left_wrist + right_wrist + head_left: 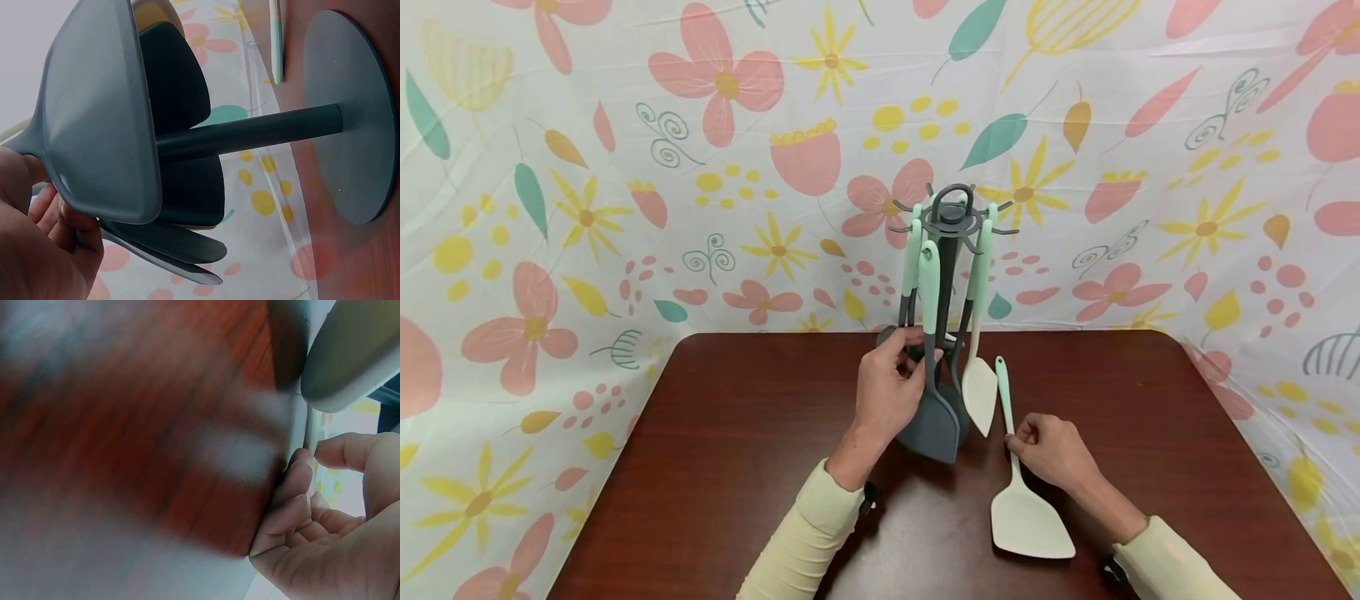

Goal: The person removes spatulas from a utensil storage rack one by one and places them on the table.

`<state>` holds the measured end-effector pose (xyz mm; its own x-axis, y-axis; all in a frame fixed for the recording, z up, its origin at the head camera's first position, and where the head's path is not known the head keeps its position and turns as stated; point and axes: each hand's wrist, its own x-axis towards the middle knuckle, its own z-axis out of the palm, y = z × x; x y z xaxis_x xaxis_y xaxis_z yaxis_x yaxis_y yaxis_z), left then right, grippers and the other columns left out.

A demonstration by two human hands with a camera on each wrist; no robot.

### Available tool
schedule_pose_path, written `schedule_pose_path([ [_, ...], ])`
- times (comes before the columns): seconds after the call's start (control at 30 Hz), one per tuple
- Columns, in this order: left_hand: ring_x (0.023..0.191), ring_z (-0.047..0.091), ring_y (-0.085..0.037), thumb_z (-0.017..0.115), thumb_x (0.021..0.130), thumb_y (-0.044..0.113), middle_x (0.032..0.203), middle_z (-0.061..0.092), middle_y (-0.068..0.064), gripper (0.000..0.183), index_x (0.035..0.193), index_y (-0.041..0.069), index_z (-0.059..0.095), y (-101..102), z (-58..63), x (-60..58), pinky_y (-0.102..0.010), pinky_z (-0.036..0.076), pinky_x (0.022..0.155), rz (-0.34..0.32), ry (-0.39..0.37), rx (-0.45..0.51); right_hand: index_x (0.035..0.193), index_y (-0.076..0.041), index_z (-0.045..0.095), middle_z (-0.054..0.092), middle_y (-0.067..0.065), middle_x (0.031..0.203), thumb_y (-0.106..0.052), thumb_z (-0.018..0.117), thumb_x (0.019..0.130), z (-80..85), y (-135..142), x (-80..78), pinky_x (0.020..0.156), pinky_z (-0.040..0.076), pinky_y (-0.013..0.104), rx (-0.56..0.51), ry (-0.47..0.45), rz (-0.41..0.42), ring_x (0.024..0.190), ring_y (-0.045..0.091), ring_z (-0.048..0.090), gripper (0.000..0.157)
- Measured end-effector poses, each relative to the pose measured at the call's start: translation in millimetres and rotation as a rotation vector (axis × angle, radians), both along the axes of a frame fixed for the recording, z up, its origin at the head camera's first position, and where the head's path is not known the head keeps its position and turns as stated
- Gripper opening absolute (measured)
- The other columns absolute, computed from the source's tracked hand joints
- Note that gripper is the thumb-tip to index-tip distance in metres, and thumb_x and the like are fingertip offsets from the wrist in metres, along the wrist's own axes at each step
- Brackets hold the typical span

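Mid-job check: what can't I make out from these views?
- Stand's base: head view, mostly hidden behind the dark turner.
- The dark turner's mint handle: left wrist view, cut off by the left edge.
- Table surface: right wrist view, blurred.
- Pale utensil, upper right: right wrist view, cut off by the edge; cannot tell which.

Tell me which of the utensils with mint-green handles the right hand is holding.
The right hand holds the broad, flat, cream turner, apart from the dark grey stand; the other utensils cluster around that stand.
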<state>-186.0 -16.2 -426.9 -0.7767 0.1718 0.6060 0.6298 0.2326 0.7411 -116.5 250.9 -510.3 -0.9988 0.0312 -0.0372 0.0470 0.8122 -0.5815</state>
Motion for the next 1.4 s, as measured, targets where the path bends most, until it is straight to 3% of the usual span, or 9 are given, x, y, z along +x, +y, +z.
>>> schedule_pose_path([
  [0.33, 0.063, 0.063, -0.007, 0.077, 0.1, 0.017, 0.115, 0.077, -0.005, 0.029, 0.128, 0.011, 0.072, -3, 0.2, 1.5, -0.025, 0.053, 0.058, -0.004, -0.001, -0.007, 0.078, -0.012, 0.066, 0.059, -0.002, 0.066, -0.021, 0.075, 0.095, 2.4, 1, -1.5, 0.058, 0.043, 0.031, -0.009, -0.018, 0.02, 0.06, 0.015, 0.052, 0.022],
  [0.6, 0.063, 0.061, -0.005, 0.078, 0.099, 0.013, 0.116, 0.077, -0.003, 0.028, 0.127, 0.013, 0.072, 0, 2.1, 1.8, -0.025, 0.053, 0.058, -0.011, -0.013, -0.008, 0.089, -0.01, 0.072, 0.061, 0.0, 0.071, -0.021, 0.07, 0.1, 14.6, 13, -2.4, 0.056, 0.043, 0.031, -0.052, -0.045, 0.028, 0.059, 0.016, 0.053, 0.015],
  [0.97, 0.061, 0.059, -0.004, 0.078, 0.099, 0.012, 0.112, 0.077, -0.002, 0.027, 0.125, 0.015, 0.072, 0, -0.2, 1.3, -0.024, 0.051, 0.058, -0.004, 0.0, 0.006, 0.09, -0.013, 0.071, 0.065, 0.0, 0.076, -0.028, 0.071, 0.103, 46.7, 15, -2.1, 0.052, 0.04, 0.028, -0.063, 0.146, -0.002, 0.059, 0.012, 0.05, 0.02],
  [1.4, 0.061, 0.059, -0.004, 0.078, 0.098, 0.011, 0.112, 0.077, -0.001, 0.027, 0.124, 0.015, 0.072, 0, -1.3, 1.4, -0.024, 0.051, 0.057, 0.001, -0.008, 0.014, 0.091, -0.015, 0.071, 0.065, -0.001, 0.078, -0.025, 0.073, 0.102, 63.9, 1, 5.3, 0.055, 0.043, 0.028, -0.073, 0.212, 0.002, 0.065, 0.014, 0.055, 0.015],
])
